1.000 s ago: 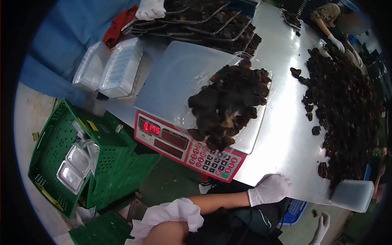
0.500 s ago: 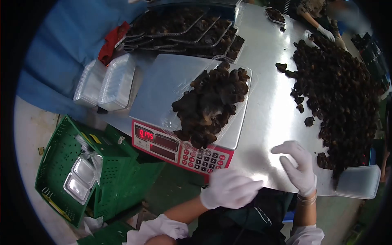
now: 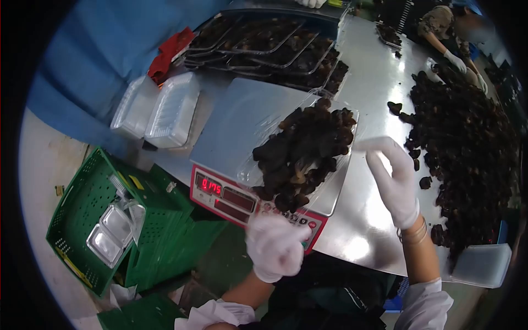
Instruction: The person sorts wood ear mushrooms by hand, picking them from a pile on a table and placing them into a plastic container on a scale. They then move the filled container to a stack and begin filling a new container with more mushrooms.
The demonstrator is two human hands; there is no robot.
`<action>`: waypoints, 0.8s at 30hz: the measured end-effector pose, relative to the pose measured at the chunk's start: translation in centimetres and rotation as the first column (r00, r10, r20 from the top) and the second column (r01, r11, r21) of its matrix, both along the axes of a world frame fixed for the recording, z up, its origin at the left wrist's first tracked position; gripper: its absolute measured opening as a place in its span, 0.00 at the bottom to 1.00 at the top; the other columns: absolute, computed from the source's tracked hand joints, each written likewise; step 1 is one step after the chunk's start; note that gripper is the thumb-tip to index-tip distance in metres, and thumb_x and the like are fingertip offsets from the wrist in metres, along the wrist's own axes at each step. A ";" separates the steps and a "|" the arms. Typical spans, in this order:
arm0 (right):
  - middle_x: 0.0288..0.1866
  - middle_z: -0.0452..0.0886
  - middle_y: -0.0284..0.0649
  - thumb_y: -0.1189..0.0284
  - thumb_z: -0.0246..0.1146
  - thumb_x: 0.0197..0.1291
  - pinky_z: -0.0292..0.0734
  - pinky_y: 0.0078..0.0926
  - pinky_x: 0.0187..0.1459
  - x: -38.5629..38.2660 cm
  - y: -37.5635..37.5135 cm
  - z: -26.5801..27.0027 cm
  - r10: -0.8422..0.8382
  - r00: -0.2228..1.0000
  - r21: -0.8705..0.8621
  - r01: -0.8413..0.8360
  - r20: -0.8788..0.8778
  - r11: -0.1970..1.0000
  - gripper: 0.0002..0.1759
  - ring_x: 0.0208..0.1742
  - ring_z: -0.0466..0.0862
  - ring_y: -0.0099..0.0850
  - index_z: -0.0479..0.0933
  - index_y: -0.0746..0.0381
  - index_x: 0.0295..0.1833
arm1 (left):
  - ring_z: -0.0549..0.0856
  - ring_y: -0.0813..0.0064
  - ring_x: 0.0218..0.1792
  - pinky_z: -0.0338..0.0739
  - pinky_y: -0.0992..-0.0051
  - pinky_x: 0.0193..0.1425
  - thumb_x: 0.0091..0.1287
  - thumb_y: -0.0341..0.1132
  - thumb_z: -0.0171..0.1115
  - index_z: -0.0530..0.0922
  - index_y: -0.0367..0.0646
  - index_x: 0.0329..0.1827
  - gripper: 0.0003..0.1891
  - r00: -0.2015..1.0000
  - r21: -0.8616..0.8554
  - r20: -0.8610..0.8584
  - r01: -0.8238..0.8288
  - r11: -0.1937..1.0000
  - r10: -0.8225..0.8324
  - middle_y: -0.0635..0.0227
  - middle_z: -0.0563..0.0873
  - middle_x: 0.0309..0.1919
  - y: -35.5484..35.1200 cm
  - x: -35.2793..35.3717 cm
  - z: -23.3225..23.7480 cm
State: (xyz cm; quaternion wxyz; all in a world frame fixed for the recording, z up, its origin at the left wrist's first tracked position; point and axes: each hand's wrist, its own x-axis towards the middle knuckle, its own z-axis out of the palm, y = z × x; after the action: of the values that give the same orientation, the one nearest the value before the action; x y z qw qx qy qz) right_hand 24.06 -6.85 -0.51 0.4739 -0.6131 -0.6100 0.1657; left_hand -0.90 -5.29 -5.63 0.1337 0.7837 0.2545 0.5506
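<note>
Dark wood ear mushrooms [image 3: 302, 148] are heaped in a clear plastic tray [image 3: 247, 175] on the platform of a weighing scale [image 3: 220, 118]. Red digits on the scale's display [image 3: 208, 185] look like 0.175. My right hand [image 3: 391, 179], in a white glove, is just beside the tray's right edge, thumb and fingers apart and nothing between them. My left hand [image 3: 275, 247], gloved too, hovers over the front of the scale and hides part of the keypad [image 3: 294, 217]. Its fingers look bent but are smeared by motion.
Filled trays [image 3: 264, 47] are stacked behind the scale. Two stacks of clear trays [image 3: 173, 110] stand left, above a green crate [image 3: 77, 220]. A large mushroom pile [image 3: 462, 159] covers the table's right side, with container lids [image 3: 481, 265] below. A co-worker's gloved hand [image 3: 455, 61] is behind it.
My right hand has moved up and forward to the tray's edge. My left hand has shifted left and up over the keypad. The view has turned slightly; the display reading looks the same.
</note>
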 end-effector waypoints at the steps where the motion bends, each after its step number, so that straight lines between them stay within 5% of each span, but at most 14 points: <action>1: 0.48 0.86 0.45 0.74 0.60 0.70 0.75 0.35 0.59 -0.1 1.4 1.0 0.011 0.999 0.041 -0.010 -0.030 0.999 0.10 0.52 0.83 0.41 0.83 0.63 0.52 | 0.81 0.58 0.56 0.71 0.58 0.65 0.55 0.28 0.65 0.86 0.45 0.52 0.19 0.990 -0.053 -0.140 -0.010 0.999 0.002 0.67 0.86 0.47 1.4 -0.3 1.7; 2: 0.50 0.85 0.47 0.72 0.59 0.72 0.74 0.37 0.61 0.2 3.3 0.9 0.048 0.999 0.115 -0.051 0.023 0.992 0.11 0.55 0.83 0.43 0.82 0.64 0.53 | 0.72 0.47 0.69 0.61 0.50 0.76 0.64 0.34 0.66 0.79 0.41 0.64 0.24 0.954 -0.073 -0.216 -0.228 0.971 0.208 0.58 0.80 0.62 3.5 0.0 1.7; 3: 0.53 0.85 0.49 0.70 0.57 0.73 0.73 0.39 0.63 0.2 5.2 0.4 0.093 0.993 0.177 -0.105 0.076 0.979 0.13 0.57 0.82 0.46 0.81 0.64 0.55 | 0.64 0.44 0.76 0.52 0.45 0.81 0.70 0.41 0.65 0.70 0.39 0.74 0.31 0.946 -0.150 -0.274 -0.218 0.965 0.171 0.53 0.71 0.72 4.7 -0.4 1.5; 7: 0.71 0.74 0.54 0.56 0.52 0.76 0.57 0.53 0.77 -1.4 9.3 0.1 0.220 0.878 0.122 -0.297 0.426 0.947 0.27 0.77 0.67 0.53 0.74 0.61 0.70 | 0.66 0.48 0.77 0.50 0.46 0.82 0.72 0.43 0.64 0.69 0.38 0.75 0.32 0.927 -0.232 -0.353 -0.216 0.948 0.125 0.52 0.71 0.73 6.4 0.4 2.7; 9: 0.71 0.74 0.53 0.53 0.53 0.76 0.60 0.50 0.76 -1.9 10.7 -0.4 0.238 0.811 0.130 -0.358 0.535 0.925 0.28 0.75 0.69 0.53 0.74 0.60 0.70 | 0.67 0.52 0.77 0.49 0.48 0.83 0.72 0.42 0.64 0.70 0.37 0.74 0.30 0.905 -0.205 -0.408 -0.215 0.955 0.117 0.54 0.73 0.73 6.6 0.4 2.8; 11: 0.58 0.81 0.49 0.50 0.56 0.73 0.72 0.45 0.64 -1.8 10.9 -0.6 0.416 0.777 -0.056 -0.445 0.473 0.894 0.25 0.61 0.79 0.51 0.81 0.58 0.60 | 0.71 0.47 0.73 0.50 0.42 0.81 0.70 0.45 0.66 0.73 0.41 0.72 0.30 0.880 -0.234 -0.468 -0.217 0.948 0.086 0.54 0.77 0.68 6.9 -0.1 2.1; 15: 0.49 0.83 0.46 0.51 0.56 0.73 0.72 0.43 0.59 -1.8 10.4 -1.4 0.350 0.768 -0.003 -0.413 0.536 0.911 0.23 0.53 0.81 0.49 0.83 0.57 0.54 | 0.76 0.53 0.69 0.49 0.45 0.84 0.70 0.42 0.66 0.81 0.41 0.63 0.22 0.888 -0.229 -0.444 -0.236 0.944 0.115 0.59 0.86 0.58 6.6 -0.3 2.3; 19: 0.50 0.83 0.48 0.54 0.56 0.74 0.74 0.44 0.59 -1.0 10.8 -0.1 0.380 0.769 0.023 -0.456 0.513 0.890 0.21 0.53 0.81 0.49 0.83 0.59 0.54 | 0.77 0.54 0.68 0.49 0.45 0.84 0.69 0.41 0.67 0.84 0.41 0.59 0.20 0.874 -0.243 -0.470 -0.261 0.934 0.122 0.60 0.87 0.57 7.0 -0.5 2.6; 21: 0.53 0.85 0.48 0.56 0.54 0.77 0.76 0.40 0.59 0.4 10.9 1.1 0.415 0.875 0.261 -0.474 0.248 0.841 0.21 0.54 0.84 0.44 0.83 0.61 0.56 | 0.76 0.55 0.69 0.52 0.43 0.82 0.66 0.40 0.69 0.82 0.43 0.61 0.22 0.867 -0.225 -0.487 -0.244 0.943 0.108 0.64 0.87 0.56 7.3 -1.4 2.7; 24: 0.50 0.86 0.43 0.59 0.50 0.80 0.76 0.31 0.59 3.3 8.0 3.0 0.273 0.953 0.229 -0.239 -0.130 0.944 0.23 0.51 0.83 0.31 0.82 0.67 0.57 | 0.79 0.54 0.66 0.68 0.57 0.75 0.62 0.34 0.67 0.85 0.39 0.58 0.20 0.968 -0.339 -0.232 -0.172 0.925 0.095 0.57 0.87 0.57 7.4 -3.1 3.5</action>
State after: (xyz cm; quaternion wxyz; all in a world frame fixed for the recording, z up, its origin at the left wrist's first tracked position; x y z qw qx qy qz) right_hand 27.34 1.14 2.44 0.5580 -0.4593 -0.6587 0.2091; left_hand -3.96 2.11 -2.12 0.2077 0.7811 0.4158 0.4169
